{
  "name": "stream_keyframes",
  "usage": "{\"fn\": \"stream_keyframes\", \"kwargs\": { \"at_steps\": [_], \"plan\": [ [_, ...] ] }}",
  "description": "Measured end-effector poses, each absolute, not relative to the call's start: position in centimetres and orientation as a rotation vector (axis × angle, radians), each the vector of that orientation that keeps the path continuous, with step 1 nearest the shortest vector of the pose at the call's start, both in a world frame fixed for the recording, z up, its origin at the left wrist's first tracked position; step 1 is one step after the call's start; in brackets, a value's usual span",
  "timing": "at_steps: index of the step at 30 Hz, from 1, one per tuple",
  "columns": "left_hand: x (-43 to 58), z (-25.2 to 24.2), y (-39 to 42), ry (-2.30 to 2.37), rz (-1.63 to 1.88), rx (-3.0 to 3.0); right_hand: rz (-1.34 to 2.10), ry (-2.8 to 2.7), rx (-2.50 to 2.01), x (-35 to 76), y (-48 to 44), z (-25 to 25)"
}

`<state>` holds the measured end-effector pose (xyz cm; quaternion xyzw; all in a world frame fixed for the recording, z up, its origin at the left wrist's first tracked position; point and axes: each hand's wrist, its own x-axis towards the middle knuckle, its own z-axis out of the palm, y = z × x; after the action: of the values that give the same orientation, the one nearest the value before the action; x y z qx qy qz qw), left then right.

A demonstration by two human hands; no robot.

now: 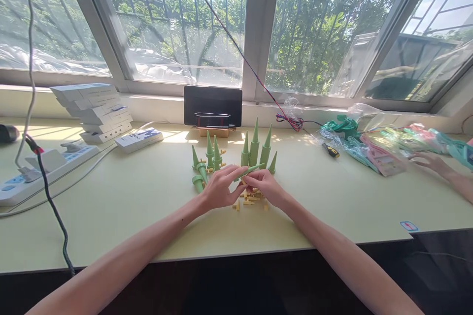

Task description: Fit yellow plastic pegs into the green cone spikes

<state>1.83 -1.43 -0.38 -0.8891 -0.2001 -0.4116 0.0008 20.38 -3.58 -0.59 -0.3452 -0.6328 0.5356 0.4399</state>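
Both my hands meet over the middle of the pale table (129, 206). My left hand (220, 188) and my right hand (265, 185) are closed together on one green plastic cone (254, 170) that lies slanted between the fingertips. Under them lies a scatter of small yellow plastic pegs (247, 202). Just behind stand several upright green cones (254, 150), and more green cones with yellow pegs stuck in them (202, 170) sit to the left.
Another person's hand (430, 162) rests at the far right by bags of coloured parts (377, 152). A power strip (40, 172) with cables and stacked white boxes (96, 110) are at the left. A dark screen (212, 103) leans against the window sill. A small screwdriver (330, 150) lies right of centre.
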Motion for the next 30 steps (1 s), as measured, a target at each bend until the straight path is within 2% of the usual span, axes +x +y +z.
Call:
{"fn": "stream_keyframes", "kwargs": {
  "at_steps": [13, 26, 30],
  "plan": [
    [1.64, -0.78, -1.22, -0.635, -1.253, -2.791, 0.942, -1.741, -0.971, 20.15, -4.00, -0.73],
    [1.88, -0.24, -1.43, -0.600, -1.303, -2.778, 1.277, -1.597, -0.863, 20.41, -3.74, -0.51],
    [1.87, -0.30, -1.43, -0.597, -1.308, -2.788, 1.275, -1.588, -0.881, 20.41, -3.66, -0.76]
  ]
}}
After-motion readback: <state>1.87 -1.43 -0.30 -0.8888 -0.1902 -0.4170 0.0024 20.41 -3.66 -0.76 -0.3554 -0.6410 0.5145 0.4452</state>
